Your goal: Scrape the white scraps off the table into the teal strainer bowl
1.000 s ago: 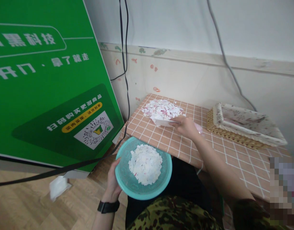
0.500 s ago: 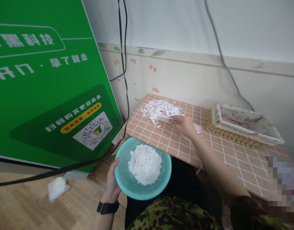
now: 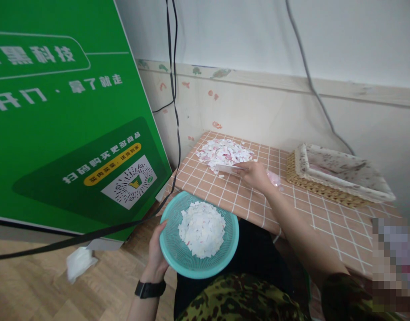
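Note:
My left hand [image 3: 157, 249] grips the left rim of a round turquoise plastic colander [image 3: 230, 243] over my lap. A mound of small white paper scraps [image 3: 202, 229] lies inside it. Over the table, my right hand [image 3: 256, 175] is closed on a flat white strip, perhaps card or plastic [image 3: 226, 169]. The strip's far end meets the near edge of a heap of white and pinkish paper scraps [image 3: 223, 152]. Just behind my right hand lies a small pinkish clear packet [image 3: 274, 179], partly hidden by the wrist.
A wicker basket with a cloth lining [image 3: 328, 183] stands at the table's right. The table [image 3: 248, 200] has a brown checked cover. Black cables [image 3: 176, 116] hang beside a green panel [image 3: 58, 147]. A white plastic bag [image 3: 79, 264] lies on the floor.
My right hand and the white strip have shifted slightly left and toward me, with the strip tilted a little differently. My left hand and the colander stay put.

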Available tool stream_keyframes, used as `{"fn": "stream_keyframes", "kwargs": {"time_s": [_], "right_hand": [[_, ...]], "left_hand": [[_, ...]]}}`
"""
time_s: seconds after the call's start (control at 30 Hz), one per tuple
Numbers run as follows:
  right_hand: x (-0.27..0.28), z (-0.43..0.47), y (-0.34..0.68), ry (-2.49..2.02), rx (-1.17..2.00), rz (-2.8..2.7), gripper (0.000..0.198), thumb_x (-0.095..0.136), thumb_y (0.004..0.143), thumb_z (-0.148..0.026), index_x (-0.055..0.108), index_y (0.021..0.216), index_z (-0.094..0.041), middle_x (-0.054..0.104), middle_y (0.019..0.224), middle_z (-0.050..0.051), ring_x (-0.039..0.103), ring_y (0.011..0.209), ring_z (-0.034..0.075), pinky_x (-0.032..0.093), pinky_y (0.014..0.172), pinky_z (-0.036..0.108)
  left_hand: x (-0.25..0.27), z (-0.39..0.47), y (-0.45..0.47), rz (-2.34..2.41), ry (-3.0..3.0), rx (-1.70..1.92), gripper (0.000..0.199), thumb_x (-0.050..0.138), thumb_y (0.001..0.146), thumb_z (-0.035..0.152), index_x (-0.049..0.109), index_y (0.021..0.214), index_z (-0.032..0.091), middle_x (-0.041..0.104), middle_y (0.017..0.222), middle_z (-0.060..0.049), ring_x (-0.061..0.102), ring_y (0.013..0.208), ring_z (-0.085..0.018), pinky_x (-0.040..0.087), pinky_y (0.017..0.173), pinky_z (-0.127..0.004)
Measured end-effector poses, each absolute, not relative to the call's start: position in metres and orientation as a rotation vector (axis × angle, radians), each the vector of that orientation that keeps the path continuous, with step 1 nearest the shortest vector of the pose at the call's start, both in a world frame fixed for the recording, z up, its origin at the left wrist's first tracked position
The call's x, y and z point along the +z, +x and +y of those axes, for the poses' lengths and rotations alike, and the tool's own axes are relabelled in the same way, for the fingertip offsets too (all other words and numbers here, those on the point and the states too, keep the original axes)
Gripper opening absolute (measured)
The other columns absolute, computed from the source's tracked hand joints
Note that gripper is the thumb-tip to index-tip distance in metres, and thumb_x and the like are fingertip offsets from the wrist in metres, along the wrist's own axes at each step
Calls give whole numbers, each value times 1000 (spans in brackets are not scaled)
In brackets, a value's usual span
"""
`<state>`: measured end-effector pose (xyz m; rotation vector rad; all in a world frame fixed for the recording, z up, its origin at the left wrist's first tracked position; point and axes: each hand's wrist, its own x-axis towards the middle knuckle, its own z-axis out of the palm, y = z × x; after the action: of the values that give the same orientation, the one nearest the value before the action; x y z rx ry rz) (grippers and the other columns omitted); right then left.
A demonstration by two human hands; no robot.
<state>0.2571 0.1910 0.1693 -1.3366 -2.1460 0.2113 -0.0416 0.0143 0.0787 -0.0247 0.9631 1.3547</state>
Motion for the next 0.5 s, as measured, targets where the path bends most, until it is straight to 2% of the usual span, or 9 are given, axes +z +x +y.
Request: {"fn": "stream_keyframes", "kwargs": {"time_s": [0.3,0.4,0.5], "right_hand": [[174,185,257,-1307,323,-2172,18,59,81,-26,73,91,-23,73,83,3,66,73,19,48,66,29],[174,181,264,-1253,405,-2172,18,59,80,-26,72,93,-24,73,87,2,67,76,18,50,68,29],[169,174,264,-1268,338,-2099,20,57,82,-26,71,96,-24,73,92,2,67,80,19,50,71,30]], "left_hand": [[79,15,-41,974,-28,1368,12,61,72,20,70,77,13,74,71,-7,68,63,-22,55,71,-36],[78,14,-40,966,-16,1365,14,62,72,21,71,80,13,74,74,-8,69,66,-23,55,74,-38],[76,14,-39,960,-6,1364,15,63,72,21,71,81,13,74,74,-8,68,67,-23,54,73,-38]]}}
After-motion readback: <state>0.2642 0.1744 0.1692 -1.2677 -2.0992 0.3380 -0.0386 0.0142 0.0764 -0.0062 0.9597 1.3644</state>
